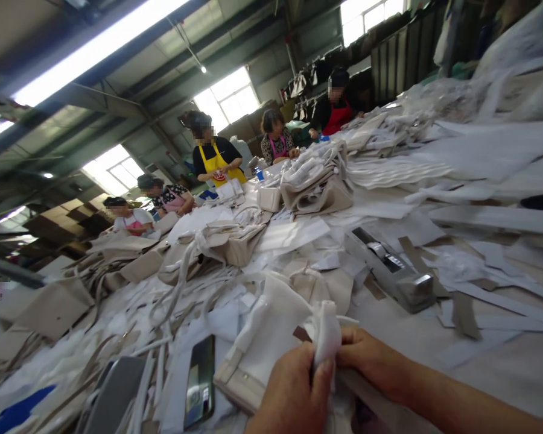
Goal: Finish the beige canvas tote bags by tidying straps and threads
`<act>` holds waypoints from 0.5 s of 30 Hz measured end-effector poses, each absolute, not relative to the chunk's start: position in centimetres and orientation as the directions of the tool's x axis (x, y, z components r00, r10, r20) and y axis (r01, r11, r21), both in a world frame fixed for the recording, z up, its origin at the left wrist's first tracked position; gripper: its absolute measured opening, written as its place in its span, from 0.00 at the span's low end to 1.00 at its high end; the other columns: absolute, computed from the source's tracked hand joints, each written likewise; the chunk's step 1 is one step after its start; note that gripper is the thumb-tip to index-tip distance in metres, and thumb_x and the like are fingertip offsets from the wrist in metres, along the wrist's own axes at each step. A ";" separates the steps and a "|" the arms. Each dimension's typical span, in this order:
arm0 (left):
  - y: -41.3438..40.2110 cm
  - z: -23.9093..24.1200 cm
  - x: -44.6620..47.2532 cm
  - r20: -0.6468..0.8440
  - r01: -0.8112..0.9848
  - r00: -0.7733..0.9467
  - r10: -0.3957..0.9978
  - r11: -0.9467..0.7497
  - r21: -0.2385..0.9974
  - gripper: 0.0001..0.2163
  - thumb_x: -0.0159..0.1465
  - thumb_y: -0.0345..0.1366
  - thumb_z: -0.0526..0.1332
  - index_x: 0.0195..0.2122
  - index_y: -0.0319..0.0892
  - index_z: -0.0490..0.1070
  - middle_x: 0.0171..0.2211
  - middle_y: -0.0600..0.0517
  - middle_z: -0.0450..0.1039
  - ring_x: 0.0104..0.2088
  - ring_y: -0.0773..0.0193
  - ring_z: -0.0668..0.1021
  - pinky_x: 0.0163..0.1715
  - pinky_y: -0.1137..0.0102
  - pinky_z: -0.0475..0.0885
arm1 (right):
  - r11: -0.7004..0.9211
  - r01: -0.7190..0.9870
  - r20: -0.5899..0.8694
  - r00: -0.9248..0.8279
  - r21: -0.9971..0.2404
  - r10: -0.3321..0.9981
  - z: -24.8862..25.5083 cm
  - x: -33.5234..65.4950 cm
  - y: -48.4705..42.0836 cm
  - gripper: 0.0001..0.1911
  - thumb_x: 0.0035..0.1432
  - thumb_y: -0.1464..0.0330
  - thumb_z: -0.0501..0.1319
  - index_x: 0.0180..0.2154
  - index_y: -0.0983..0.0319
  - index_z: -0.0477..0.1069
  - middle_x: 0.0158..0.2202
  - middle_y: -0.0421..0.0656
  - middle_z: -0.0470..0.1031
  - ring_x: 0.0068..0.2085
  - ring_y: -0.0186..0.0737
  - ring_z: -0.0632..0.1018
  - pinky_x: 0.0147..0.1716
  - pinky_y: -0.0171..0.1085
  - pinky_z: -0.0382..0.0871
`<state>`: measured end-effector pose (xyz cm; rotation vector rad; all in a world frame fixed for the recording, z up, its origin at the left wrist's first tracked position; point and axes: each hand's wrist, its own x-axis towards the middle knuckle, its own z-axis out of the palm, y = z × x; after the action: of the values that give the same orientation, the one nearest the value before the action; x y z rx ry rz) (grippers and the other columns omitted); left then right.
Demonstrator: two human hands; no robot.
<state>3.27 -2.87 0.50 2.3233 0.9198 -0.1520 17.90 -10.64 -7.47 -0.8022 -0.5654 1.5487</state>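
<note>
Pinched between both hands at the near edge of the worktop [502, 355]: a white wad of cloth [326, 334], standing upright, long axis vertical. Left hand [294, 395] closed on it from the left and below, thumb up against the wad. Right hand [371, 358] closed on it from the right, forearm running off to the lower right corner. Just left, touching the wad, a beige bag [257, 343] lying flat. Farther left, a dark phone [200, 380]. Beyond, heaped bags and paper strips, co-workers along the far edge.
</note>
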 end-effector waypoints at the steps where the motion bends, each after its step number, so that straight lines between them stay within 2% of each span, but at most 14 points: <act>1: -2.8 0.5 3.2 -0.312 0.648 0.751 0.582 -0.560 0.517 0.16 0.70 0.46 0.51 0.38 0.43 0.74 0.38 0.46 0.79 0.38 0.57 0.78 0.37 0.67 0.68 | -0.152 -0.723 -0.146 -0.071 -0.674 0.987 -7.3 17.8 -10.9 0.15 0.47 0.69 0.66 0.39 0.63 0.82 0.35 0.44 0.81 0.38 0.43 0.79 0.44 0.39 0.70; 4: -2.8 0.8 3.1 -0.320 0.646 0.754 0.574 -0.560 0.519 0.17 0.70 0.46 0.50 0.41 0.43 0.75 0.40 0.45 0.79 0.40 0.56 0.78 0.40 0.67 0.69 | -0.184 -0.836 -0.142 -0.127 -0.517 0.982 -6.8 17.2 -11.5 0.19 0.46 0.67 0.69 0.43 0.64 0.80 0.37 0.47 0.82 0.41 0.47 0.80 0.46 0.41 0.71; 8: -2.9 0.9 3.0 -0.326 0.645 0.755 0.568 -0.554 0.526 0.17 0.70 0.46 0.51 0.42 0.43 0.77 0.41 0.45 0.80 0.40 0.55 0.79 0.42 0.66 0.70 | -0.209 -0.876 -0.342 -0.055 -0.434 0.938 -6.1 15.6 -11.5 0.21 0.44 0.64 0.75 0.41 0.64 0.80 0.35 0.47 0.82 0.38 0.47 0.81 0.42 0.40 0.73; 11: -3.0 0.6 2.7 -0.280 0.617 0.765 0.580 -0.534 0.579 0.15 0.69 0.45 0.53 0.41 0.45 0.77 0.41 0.47 0.81 0.40 0.55 0.80 0.40 0.66 0.70 | -0.212 -0.881 -0.408 -0.023 -0.424 0.913 -5.6 14.6 -11.3 0.21 0.40 0.63 0.77 0.37 0.63 0.80 0.31 0.45 0.82 0.36 0.47 0.81 0.41 0.40 0.73; 15: -3.0 0.2 2.1 -0.280 0.608 0.751 0.598 -0.460 0.647 0.16 0.69 0.47 0.54 0.37 0.44 0.78 0.36 0.49 0.81 0.34 0.58 0.80 0.29 0.69 0.67 | -0.180 -0.865 -0.444 0.054 -0.468 0.895 -5.7 14.3 -11.4 0.19 0.40 0.62 0.77 0.35 0.63 0.79 0.29 0.44 0.81 0.35 0.43 0.80 0.39 0.37 0.73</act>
<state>2.11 -3.00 0.24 2.1807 0.9010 -0.0162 14.33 -11.43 -5.70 -0.7820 -0.0492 1.5682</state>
